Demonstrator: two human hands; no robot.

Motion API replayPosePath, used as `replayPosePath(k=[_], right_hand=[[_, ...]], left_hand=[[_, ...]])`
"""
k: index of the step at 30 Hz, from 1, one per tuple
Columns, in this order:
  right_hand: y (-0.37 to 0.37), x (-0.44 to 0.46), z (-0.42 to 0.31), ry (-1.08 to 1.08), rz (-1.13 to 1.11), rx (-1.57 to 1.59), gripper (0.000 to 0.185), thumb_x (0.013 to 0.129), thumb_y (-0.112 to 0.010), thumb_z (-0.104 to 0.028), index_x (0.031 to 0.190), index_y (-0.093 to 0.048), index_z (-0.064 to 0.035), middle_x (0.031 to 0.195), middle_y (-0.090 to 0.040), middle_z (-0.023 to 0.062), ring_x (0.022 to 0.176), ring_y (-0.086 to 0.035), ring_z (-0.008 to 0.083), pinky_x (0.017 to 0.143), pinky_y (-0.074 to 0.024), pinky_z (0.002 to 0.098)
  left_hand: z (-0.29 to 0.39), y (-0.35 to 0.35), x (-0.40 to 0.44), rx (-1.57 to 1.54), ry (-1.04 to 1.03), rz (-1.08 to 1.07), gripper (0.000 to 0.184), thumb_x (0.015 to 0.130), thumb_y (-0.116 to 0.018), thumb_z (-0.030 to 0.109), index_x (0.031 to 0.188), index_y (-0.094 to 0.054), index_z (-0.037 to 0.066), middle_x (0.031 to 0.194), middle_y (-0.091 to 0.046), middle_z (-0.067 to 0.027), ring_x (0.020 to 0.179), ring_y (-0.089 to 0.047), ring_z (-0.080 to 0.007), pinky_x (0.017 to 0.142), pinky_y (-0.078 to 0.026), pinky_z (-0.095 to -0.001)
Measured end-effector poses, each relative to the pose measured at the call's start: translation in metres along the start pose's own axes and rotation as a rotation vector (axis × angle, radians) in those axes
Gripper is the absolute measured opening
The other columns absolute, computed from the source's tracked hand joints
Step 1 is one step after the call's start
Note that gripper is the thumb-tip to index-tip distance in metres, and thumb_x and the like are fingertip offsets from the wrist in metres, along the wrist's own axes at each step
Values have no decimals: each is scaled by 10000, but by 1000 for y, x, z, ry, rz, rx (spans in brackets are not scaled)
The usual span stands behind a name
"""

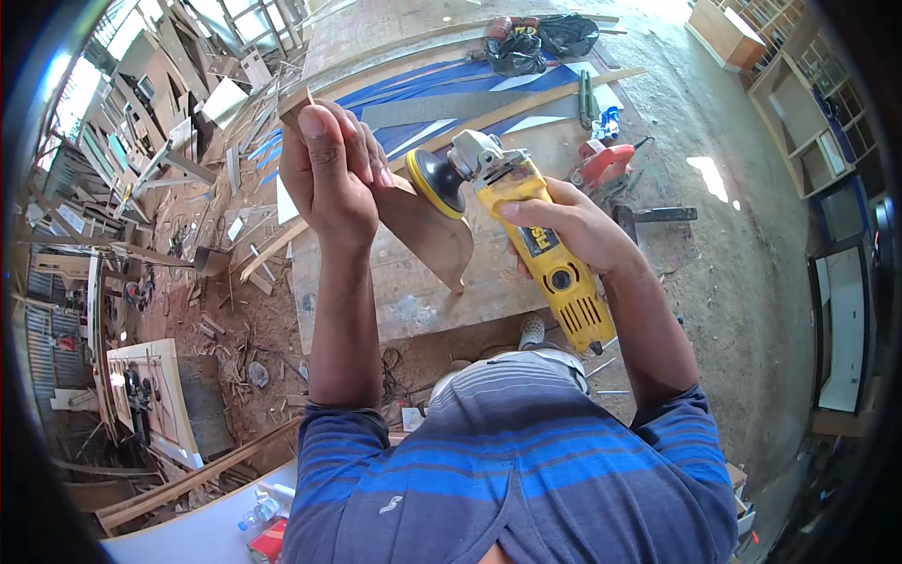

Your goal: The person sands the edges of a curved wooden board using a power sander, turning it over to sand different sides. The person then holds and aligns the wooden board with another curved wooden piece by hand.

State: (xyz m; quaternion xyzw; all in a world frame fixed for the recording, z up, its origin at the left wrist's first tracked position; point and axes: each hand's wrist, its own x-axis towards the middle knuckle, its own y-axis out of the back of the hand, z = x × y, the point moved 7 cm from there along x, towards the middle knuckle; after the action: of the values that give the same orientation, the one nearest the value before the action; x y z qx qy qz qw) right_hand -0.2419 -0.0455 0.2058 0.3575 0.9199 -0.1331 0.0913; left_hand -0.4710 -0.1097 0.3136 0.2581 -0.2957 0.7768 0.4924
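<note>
Left hand [334, 169] pinches a curved wooden board [427, 235] above the table [404, 308]; right hand [581, 224] wraps the yellow grinder [575, 296], round disc [435, 184] beside the board! Crinkled black bags [517, 54], red tool [604, 164] beyond.

A brown, curved wooden piece [423, 228] with a smooth broad face is gripped near its upper end by the left hand [334, 169]. It is held aslant, its narrow, pointed lower end directed toward the near edge of the counter [399, 315]. A yellow power sander [540, 246] with a silver metal head and a round black, yellow-rimmed pad [437, 183] is grasped around its body by the right hand [587, 230]. The pad is tilted beside the wood's upper edge; whether contact is made cannot be told.
</note>
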Motion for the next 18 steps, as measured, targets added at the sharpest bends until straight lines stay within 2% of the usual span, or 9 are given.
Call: replayPosePath(k=[8, 11, 14, 18], right_hand=[[24, 1, 71, -199, 73, 36, 364, 992, -728, -384, 1101, -661, -44, 814, -700, 103, 614, -709, 214, 561, -578, 353], [31, -2, 92, -289, 64, 131, 429, 966, -778, -389, 1127, -656, -10, 813, -694, 96, 642, -727, 208, 564, -590, 361], [31, -2, 91, -252, 61, 174, 433, 963, -781, -391, 1124, -656, -8, 810, -694, 100, 639, -727, 210, 556, -587, 362], [15, -10, 43, -107, 40, 92, 391, 988, -749, -362, 1187, -644, -42, 809, -697, 103, 631, -719, 205, 552, -575, 337]], left_hand=[[5, 8, -1, 9, -35, 6, 416, 1187, -417, 432, 948, -486, 98, 635, -396, 25, 456, -375, -76, 435, -380, -245], [7, 2, -3, 11, -21, -16, 418, 1185, -421, 438, 949, -484, 98, 637, -392, 26, 458, -376, -75, 434, -379, -245], [8, -2, -4, 12, -18, -30, 419, 1185, -420, 440, 954, -483, 96, 630, -389, 24, 459, -377, -79, 435, -380, -245], [7, -11, -6, 12, -8, -41, 421, 1185, -417, 442, 958, -489, 94, 621, -384, 26, 461, -378, -84, 437, -382, -246]])
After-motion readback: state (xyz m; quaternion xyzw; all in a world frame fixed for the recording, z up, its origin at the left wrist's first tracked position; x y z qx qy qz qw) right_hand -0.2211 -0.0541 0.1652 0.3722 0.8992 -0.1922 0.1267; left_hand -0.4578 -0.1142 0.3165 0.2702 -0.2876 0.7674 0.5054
